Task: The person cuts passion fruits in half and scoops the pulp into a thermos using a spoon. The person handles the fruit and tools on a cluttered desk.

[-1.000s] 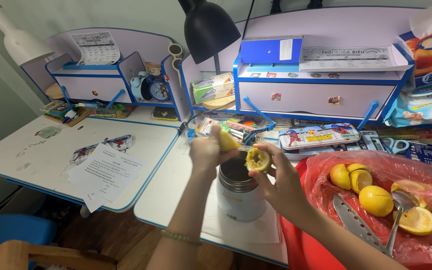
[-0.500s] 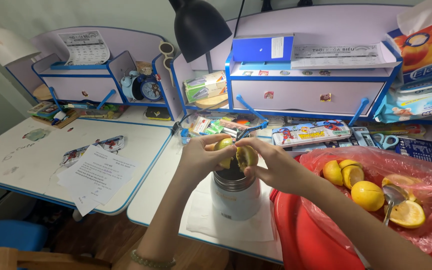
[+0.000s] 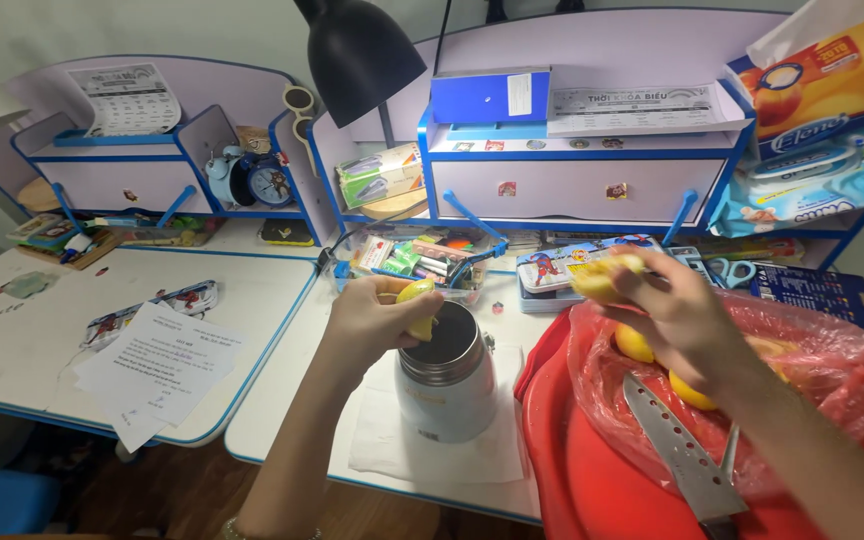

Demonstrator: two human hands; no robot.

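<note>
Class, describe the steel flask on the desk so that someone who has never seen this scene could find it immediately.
Start at the white desk with blue edging under the black lamp. In front of the pencil tray, on a white paper napkin, stands the flask, just left of the red basin. It is the only upright, open-mouthed metal cylinder there, pale-bodied, with the left hand holding yellow fruit at its rim.

We see the flask (image 3: 445,385) standing on a napkin (image 3: 432,455) on the worktop (image 3: 282,400), with our left hand (image 3: 372,320) at its rim. To its right sits the tub (image 3: 592,480), holding the bag (image 3: 812,370) and knife (image 3: 677,450); our right hand (image 3: 677,315) is above the bag.
</note>
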